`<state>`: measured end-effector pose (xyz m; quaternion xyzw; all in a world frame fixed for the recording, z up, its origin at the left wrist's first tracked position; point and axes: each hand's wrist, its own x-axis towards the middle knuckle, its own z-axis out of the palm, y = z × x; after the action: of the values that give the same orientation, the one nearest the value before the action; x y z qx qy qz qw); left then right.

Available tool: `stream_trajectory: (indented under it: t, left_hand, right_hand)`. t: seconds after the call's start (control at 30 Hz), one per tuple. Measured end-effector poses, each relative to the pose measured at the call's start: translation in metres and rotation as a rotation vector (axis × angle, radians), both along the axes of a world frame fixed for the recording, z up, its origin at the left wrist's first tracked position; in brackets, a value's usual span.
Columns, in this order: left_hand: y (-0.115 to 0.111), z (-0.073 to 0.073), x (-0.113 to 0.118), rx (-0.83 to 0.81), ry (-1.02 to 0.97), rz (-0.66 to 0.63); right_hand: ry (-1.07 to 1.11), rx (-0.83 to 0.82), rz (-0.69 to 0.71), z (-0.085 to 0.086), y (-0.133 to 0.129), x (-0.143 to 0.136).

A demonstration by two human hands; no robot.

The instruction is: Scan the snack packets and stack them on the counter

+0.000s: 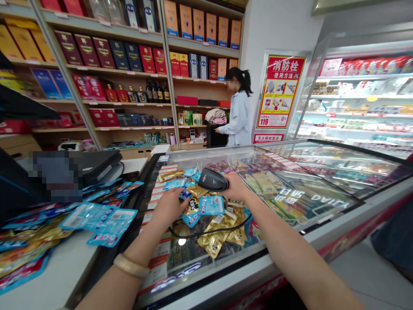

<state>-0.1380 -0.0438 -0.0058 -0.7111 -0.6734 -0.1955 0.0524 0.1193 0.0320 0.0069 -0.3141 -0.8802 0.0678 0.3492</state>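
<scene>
My right hand is wrapped round a black handheld barcode scanner, whose head points left over a pile of snack packets. My left hand, a gold bracelet at its wrist, reaches into the pile with its fingers closed at a small dark blue snack packet. Just right of it lie a light blue packet and several gold packets. The scanner's black cable loops across them. Everything here rests on the glass top of a chest freezer.
More blue packets and gold ones lie on the white counter at left, by a black checkout device. A person stands beyond the freezer, before shelves of boxed bottles. A lit display fridge is at right.
</scene>
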Motion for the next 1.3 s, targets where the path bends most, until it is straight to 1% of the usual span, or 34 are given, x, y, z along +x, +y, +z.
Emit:
stream_trajectory:
  t: [0.13,0.2,0.37,0.5,0.63,0.7,0.8,1.0,1.3]
  left_hand:
    - [-0.006,0.006,-0.010,0.132,-0.114,-0.045]
    - [-0.010,0.010,-0.015,0.165,-0.158,-0.045]
    - [-0.014,0.021,-0.027,0.124,-0.240,0.120]
    - [-0.019,0.027,-0.033,0.081,-0.344,0.208]
    - [-0.025,0.035,-0.034,0.146,-0.230,0.318]
    - [-0.027,0.038,-0.034,0.159,-0.172,0.352]
    - [-0.029,0.041,-0.034,0.135,-0.134,0.353]
    - [-0.030,0.039,-0.031,0.148,-0.110,0.316]
    - [-0.031,0.040,-0.029,0.154,-0.118,0.288]
  right_hand:
    - [0.015,-0.024,0.008,0.001,-0.002,0.000]
    - [0.010,-0.021,0.005,0.002,-0.003,-0.001]
    - [-0.010,0.005,0.013,0.002,-0.006,-0.003]
    - [-0.043,0.029,0.028,0.003,-0.009,-0.005]
    - [-0.115,0.037,0.019,0.005,-0.012,-0.007]
    - [-0.149,0.045,0.016,0.006,-0.014,-0.008]
    - [-0.184,0.056,0.007,0.006,-0.017,-0.010]
    - [-0.231,0.042,0.032,0.006,-0.020,-0.013]
    - [-0.271,0.038,0.039,0.009,-0.023,-0.014]
